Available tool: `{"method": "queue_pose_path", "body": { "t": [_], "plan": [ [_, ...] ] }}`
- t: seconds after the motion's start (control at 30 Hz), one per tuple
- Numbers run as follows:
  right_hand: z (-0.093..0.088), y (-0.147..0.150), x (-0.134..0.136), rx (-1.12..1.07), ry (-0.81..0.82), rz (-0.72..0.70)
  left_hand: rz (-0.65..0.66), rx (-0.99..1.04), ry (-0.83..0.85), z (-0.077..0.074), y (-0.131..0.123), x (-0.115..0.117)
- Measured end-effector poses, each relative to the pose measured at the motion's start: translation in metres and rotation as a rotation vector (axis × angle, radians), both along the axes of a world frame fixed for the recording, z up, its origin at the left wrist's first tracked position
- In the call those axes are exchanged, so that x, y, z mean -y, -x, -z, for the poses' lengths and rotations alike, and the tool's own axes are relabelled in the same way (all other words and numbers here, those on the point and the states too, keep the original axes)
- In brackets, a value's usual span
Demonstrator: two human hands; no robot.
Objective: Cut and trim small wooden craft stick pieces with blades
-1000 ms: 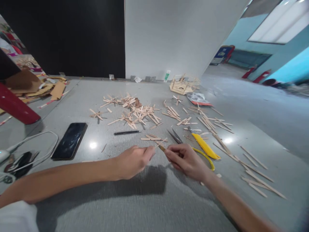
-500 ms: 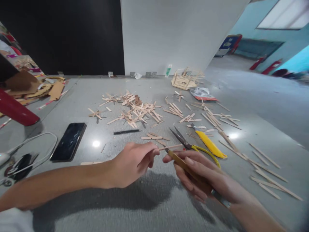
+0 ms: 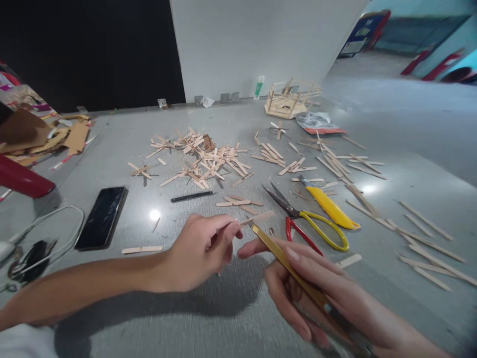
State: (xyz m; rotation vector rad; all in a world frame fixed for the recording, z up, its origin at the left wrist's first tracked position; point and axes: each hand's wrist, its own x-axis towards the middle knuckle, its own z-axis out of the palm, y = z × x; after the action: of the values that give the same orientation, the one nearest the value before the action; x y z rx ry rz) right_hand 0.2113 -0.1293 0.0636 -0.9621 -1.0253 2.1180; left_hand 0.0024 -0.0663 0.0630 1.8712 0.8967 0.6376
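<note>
My left hand (image 3: 204, 251) pinches a thin wooden craft stick (image 3: 263, 217) between thumb and fingers, its free end pointing right. My right hand (image 3: 301, 283) is wrapped round a slim gold-coloured utility knife (image 3: 278, 251). The knife's tip meets or nearly meets the stick close to my left fingertips; the exact contact is blurred. Just beyond my right hand lie scissors (image 3: 292, 211) with one yellow and one red handle, blades apart. A yellow-handled cutter (image 3: 330, 206) rests to their right. A notched craft stick (image 3: 142, 249) lies flat by my left forearm.
A heap of craft sticks (image 3: 214, 161) covers the table's middle, with several long strips (image 3: 428, 246) at right. A phone (image 3: 102, 217), cable and keys (image 3: 36, 258) are left; a black pen (image 3: 193, 196) lies ahead. A wooden stick frame (image 3: 286, 103) and glue stick (image 3: 259, 88) stand at the back.
My right hand with the knife has moved slightly down and toward me, uncovering the scissors' red handle. The left hand keeps its pinch on the stick. The view has tilted down a little.
</note>
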Motion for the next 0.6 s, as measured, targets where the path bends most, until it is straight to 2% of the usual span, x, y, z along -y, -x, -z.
{"method": "queue_pose_path", "body": {
  "t": [0.3,0.4,0.5,0.6],
  "plan": [
    [-0.002,0.000,0.001,0.036,-0.016,-0.050,0.050,0.017,0.194,-0.001,-0.002,-0.005],
    [-0.002,-0.001,-0.002,0.099,-0.045,-0.064,0.075,-0.007,0.172,0.001,-0.001,-0.008],
    [0.003,-0.005,-0.012,0.304,-0.097,-0.027,0.126,-0.114,-0.005,0.014,0.002,-0.016],
    [0.018,-0.010,-0.024,0.672,-0.310,0.021,0.154,-0.260,-0.031,0.034,0.004,-0.028]
  ]
}}
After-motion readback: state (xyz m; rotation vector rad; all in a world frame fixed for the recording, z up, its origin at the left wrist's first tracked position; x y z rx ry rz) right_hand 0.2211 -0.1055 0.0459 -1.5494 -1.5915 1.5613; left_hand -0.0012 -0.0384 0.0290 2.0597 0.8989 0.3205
